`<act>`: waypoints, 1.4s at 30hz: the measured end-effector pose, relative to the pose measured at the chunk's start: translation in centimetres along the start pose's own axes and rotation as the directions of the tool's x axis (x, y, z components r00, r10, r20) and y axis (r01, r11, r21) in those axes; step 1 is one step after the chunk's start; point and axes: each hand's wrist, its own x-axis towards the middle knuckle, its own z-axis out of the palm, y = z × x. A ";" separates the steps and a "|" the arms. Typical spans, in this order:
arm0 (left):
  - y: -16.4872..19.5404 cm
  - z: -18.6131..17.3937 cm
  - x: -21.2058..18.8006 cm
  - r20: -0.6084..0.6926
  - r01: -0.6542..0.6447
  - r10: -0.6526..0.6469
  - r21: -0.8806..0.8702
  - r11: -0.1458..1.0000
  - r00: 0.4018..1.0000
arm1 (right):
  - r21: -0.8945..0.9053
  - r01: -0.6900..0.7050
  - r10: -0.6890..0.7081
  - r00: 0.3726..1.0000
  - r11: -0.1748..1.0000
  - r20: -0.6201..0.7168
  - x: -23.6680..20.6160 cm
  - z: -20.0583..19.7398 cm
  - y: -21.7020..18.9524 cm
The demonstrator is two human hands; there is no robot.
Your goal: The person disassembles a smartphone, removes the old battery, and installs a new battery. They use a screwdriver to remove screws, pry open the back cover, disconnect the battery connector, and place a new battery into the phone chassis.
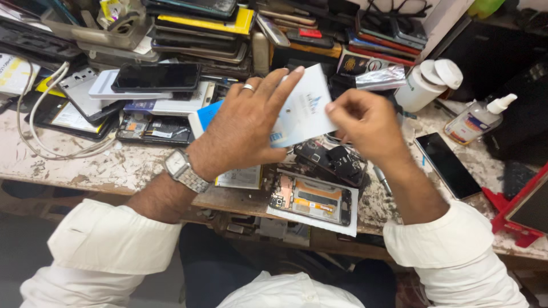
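Both hands hold one white card-like packet point(305, 108) with small blue markings, raised above the workbench. My left hand point(245, 122), with a ring and a metal wristwatch, grips its left side, fingers spread over it. My right hand point(362, 122) pinches its right edge. Below them an opened phone body point(311, 199) with exposed orange and black innards lies on a white sheet, next to a black phone part point(331, 159).
A worn, stained workbench point(85, 165) carries stacked phones point(200, 28), a dark phone point(155, 77), white cables point(34, 114), a white bottle point(425, 82), a pump bottle point(476, 117), a black phone point(448, 165) and a red tray point(522, 211).
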 end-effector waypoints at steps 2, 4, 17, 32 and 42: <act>-0.5 0.3 -0.3 0.020 0.009 -0.009 0.020 1.000 1.000 | 0.094 0.037 -0.037 0.999 0.995 -0.008 0.4 -1.0 0.6; -0.9 0.5 -0.6 0.046 0.020 -0.021 0.032 0.999 0.999 | 0.194 -0.026 0.016 0.998 0.981 0.055 0.7 -0.7 1.6; -5.5 2.1 -4.0 0.401 0.231 -0.226 0.035 0.972 0.888 | 0.409 -0.121 0.155 0.987 0.904 -0.049 0.1 -4.5 7.3; 6.9 4.8 -5.3 0.460 0.155 -0.615 -0.862 -0.483 0.640 | 0.151 0.306 -0.230 0.895 0.940 -0.383 -10.8 6.6 4.4; 6.4 3.9 -6.3 0.321 -0.025 -0.703 -0.901 -0.434 0.634 | 0.109 0.374 -0.386 0.915 0.921 0.116 -10.5 6.6 0.2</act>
